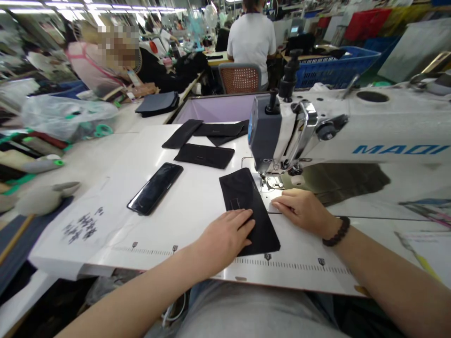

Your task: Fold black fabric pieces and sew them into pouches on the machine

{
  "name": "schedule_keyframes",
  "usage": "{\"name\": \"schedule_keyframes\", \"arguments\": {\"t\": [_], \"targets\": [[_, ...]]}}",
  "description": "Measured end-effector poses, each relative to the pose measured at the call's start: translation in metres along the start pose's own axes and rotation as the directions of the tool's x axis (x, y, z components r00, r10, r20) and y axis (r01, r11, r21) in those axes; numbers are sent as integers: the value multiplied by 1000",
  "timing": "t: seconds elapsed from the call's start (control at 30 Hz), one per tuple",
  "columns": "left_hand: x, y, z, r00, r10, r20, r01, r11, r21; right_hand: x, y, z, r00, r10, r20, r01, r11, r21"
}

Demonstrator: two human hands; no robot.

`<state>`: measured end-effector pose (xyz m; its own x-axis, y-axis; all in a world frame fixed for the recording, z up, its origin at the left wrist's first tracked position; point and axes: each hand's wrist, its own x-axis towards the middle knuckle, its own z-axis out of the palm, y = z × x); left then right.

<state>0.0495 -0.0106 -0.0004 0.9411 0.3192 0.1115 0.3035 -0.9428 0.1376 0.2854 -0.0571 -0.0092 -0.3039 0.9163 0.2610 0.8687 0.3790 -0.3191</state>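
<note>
A dark rectangular fabric piece [251, 206] with a small stitched outline lies at a slant on the white sewing table, left of the machine's presser foot [273, 182]. My left hand [227, 239] rests flat on its lower left part, fingers stretched out. Just in front of the needle plate [269, 199], my right hand [303, 211] is closed, thumb and fingers pressed together. Whatever it might pinch is too small to make out. The sewing machine [268, 131] stands behind my right hand, apart from the fabric's right edge.
Several black fabric pieces [204, 156] lie behind. A phone [155, 188] is on the left, near a plastic bag [66, 112] and thread cones [42, 164]. Olive fabric [347, 183] lies under the machine arm. A co-worker in a white shirt [251, 37] sits ahead, by a blue basket [334, 68].
</note>
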Motion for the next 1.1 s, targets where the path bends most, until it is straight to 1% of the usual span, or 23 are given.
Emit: {"name": "schedule_keyframes", "arguments": {"t": [0.03,0.1,0.2,0.3,0.4,0.47,0.63,0.73,0.97,1.1], "targets": [[5,3,1,999,27,20,-28,999,39,0,-1,1,999,-39,18,39,999,9],[19,1,2,999,30,20,-32,996,86,-1,-2,2,992,-113,47,113,994,2],[42,-13,1,999,22,28,-25,994,108,-1,-4,3,984,-166,68,170,983,-65],[59,-27,-1,999,16,48,-21,994,108,-1,-6,3,984,-168,56,174,974,-143],[69,-36,-1,998,19,66,-26,995,96,2,-7,6,990,-134,36,139,971,-194],[72,-40,0,997,29,69,-35,995,92,3,-6,8,994,-104,33,109,971,-214],[76,-49,4,999,36,35,-39,996,79,6,-5,12,998,-47,41,55,972,-227],[78,-52,4,998,48,43,-51,996,68,6,-5,12,999,-22,37,30,975,-221],[81,-55,0,996,52,71,-54,998,23,7,-7,13,1000,-12,27,18,975,-220],[81,-56,-1,996,56,68,-57,998,11,7,-7,13,999,2,32,5,977,-211]]}}
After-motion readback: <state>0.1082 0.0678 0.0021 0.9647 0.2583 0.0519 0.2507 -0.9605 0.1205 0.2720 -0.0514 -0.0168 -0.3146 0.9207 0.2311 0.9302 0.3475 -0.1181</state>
